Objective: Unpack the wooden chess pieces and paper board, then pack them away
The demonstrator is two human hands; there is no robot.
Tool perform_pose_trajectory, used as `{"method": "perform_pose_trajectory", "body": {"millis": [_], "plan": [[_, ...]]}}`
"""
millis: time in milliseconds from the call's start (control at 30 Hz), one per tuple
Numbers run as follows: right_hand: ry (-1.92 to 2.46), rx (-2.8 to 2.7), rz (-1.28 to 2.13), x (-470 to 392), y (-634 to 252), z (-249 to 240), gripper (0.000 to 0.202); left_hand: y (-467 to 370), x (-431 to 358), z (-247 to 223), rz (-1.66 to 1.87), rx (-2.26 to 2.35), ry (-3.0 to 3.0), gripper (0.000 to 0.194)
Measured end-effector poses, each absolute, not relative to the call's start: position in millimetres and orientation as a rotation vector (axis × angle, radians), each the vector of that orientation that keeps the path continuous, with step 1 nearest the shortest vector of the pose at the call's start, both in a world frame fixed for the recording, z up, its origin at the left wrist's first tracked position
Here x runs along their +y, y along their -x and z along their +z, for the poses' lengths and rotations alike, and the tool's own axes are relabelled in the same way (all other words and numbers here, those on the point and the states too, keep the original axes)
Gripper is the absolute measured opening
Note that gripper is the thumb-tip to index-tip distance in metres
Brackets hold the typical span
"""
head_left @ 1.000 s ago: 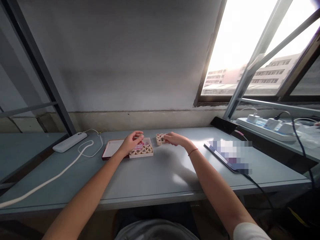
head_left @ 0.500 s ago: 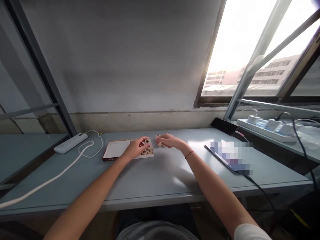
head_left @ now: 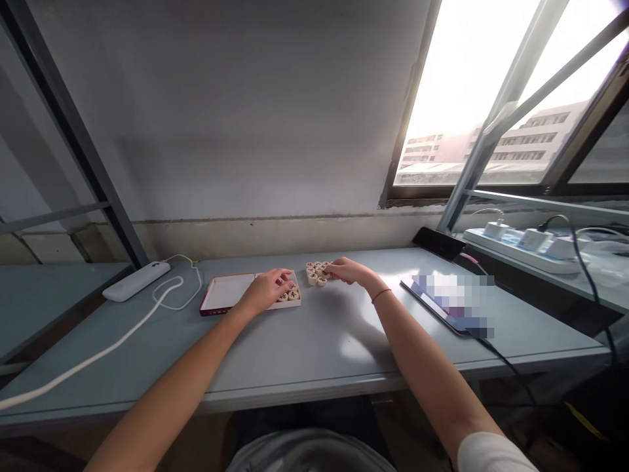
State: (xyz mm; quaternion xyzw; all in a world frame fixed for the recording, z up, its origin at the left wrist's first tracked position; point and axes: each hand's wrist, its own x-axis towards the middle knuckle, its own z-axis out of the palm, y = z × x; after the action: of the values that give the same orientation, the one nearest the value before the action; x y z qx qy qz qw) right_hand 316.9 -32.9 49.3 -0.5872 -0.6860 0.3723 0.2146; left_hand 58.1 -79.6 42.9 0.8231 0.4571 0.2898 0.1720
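Observation:
My left hand (head_left: 268, 288) rests over the right half of a shallow box (head_left: 297, 303), fingers curved and apart. Under its fingertips sit several round Chinese chess pieces (head_left: 293, 295), pale with dark characters; the palm hides part of them. To the right of the box, on the desk, stands a close cluster of Chinese chess pieces (head_left: 312, 278), some marked in red, others in dark. At the cluster's right side, my right hand (head_left: 350, 271) has its fingers closed in a pinch on a piece there. A white lid or tray half (head_left: 228, 293) with a dark red edge lies left.
A white power bank (head_left: 136, 281) with cables lies on the desk at left. On the right are a tablet-like device (head_left: 437, 308), partly pixelated, a dark phone (head_left: 439, 244) and a power strip (head_left: 523, 251) with plugs. Metal frames rise at both sides.
My right hand has shifted to the right across the cluster, uncovering more of its pieces. My left hand stays over the box, now covering the piece that showed between its fingers.

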Motion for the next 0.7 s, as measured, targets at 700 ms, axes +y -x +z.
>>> {"method": "perform_pose_trajectory", "body": {"millis": [700], "plan": [[1.803, -2.235, 0.825, -29.4, -309.5, 36.5, 0.038, -51.5, -70.1, 38.6, 0.731, 1.374, -2.479, 0.036]]}}
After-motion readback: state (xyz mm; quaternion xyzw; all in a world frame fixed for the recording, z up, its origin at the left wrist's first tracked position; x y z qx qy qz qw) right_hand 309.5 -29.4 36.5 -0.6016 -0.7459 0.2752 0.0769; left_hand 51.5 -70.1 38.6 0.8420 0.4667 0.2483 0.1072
